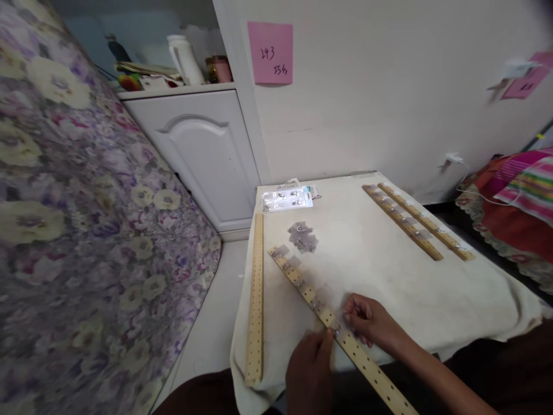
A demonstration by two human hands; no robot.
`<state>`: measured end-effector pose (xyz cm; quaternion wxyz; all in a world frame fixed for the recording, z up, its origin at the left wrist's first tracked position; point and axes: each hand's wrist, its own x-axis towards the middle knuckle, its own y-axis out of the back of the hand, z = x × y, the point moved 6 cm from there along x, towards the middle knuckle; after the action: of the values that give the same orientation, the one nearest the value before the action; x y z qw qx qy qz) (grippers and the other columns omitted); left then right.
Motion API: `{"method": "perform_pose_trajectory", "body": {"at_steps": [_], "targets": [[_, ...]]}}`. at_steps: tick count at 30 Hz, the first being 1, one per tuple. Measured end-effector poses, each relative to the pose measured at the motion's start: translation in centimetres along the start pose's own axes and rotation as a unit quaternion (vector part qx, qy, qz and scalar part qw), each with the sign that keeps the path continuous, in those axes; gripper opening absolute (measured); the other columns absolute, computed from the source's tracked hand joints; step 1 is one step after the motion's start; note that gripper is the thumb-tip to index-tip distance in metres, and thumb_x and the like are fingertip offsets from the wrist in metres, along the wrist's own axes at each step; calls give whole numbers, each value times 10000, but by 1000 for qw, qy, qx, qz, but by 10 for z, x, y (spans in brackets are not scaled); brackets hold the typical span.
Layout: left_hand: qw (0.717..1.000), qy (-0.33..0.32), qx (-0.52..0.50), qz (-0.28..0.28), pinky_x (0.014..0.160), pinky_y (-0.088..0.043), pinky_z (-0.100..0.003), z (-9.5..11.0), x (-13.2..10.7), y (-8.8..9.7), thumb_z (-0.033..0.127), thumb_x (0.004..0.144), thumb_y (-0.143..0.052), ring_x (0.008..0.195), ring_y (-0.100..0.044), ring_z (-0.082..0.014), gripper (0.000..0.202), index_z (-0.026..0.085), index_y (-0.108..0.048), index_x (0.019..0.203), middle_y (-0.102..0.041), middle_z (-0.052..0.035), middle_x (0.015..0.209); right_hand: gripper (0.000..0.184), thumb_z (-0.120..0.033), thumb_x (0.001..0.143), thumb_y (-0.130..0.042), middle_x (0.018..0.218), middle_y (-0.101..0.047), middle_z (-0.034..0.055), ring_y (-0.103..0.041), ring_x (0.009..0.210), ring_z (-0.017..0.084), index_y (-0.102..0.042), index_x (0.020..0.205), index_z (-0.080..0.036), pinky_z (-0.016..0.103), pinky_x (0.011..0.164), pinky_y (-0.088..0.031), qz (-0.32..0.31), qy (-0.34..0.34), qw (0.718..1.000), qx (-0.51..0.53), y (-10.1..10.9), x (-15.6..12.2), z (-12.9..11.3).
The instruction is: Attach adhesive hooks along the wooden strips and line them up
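A long perforated wooden strip lies slantwise on a white cloth-covered table, with several small clear hooks fixed along its upper part. Both hands meet at its middle. My left hand is closed, its thumb and fingers pinching at the strip's edge. My right hand is curled, fingertips pressed on a small clear hook on the strip. A small pile of loose clear hooks sits farther up the table.
A second bare perforated strip lies along the table's left edge. Two strips fitted with hooks lie at the far right. A blister pack rests at the far edge. A floral mattress leans left; a white cabinet stands behind.
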<state>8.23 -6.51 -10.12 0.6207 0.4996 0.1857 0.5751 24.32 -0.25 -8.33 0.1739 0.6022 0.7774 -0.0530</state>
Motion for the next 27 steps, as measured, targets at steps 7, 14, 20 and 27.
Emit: {"method": "perform_pose_trajectory", "body": {"at_steps": [7, 14, 20, 27], "targets": [[994, 91, -60, -24, 701, -441, -291, 4, 9, 9, 268, 898, -377, 798, -595, -190, 308, 260, -659, 1022, -657, -46, 879, 133, -277, 745, -560, 501, -441, -108, -407, 311, 37, -461, 706, -198, 149, 303, -297, 11, -2, 1000, -9, 0, 0, 2], [983, 154, -99, -22, 586, -421, -251, 7, 15, 17, 281, 889, -394, 670, -575, -163, 266, 224, -653, 904, -614, -23, 724, 139, -282, 752, -558, 514, -425, -111, -377, 297, 31, -456, 704, -202, 154, 293, -287, 20, 11, 999, -40, 0, 0, 2], [994, 66, -91, -3, 674, -481, -254, 7, 12, 21, 125, 826, -373, 811, -610, -168, 376, 245, -611, 1091, -638, -46, 879, 190, -368, 795, -554, 544, -433, -99, -387, 319, 34, -482, 751, -199, 160, 311, -303, 26, 34, 998, -54, 14, -3, 3], [983, 92, -158, 6, 791, -483, -275, 5, 17, 40, 94, 843, -346, 918, -591, -161, 332, 204, -561, 1072, -605, -54, 966, 265, -428, 820, -538, 544, -445, -83, -370, 363, 36, -457, 715, -200, 161, 346, -299, 33, 30, 997, -62, 32, -40, 8]]}}
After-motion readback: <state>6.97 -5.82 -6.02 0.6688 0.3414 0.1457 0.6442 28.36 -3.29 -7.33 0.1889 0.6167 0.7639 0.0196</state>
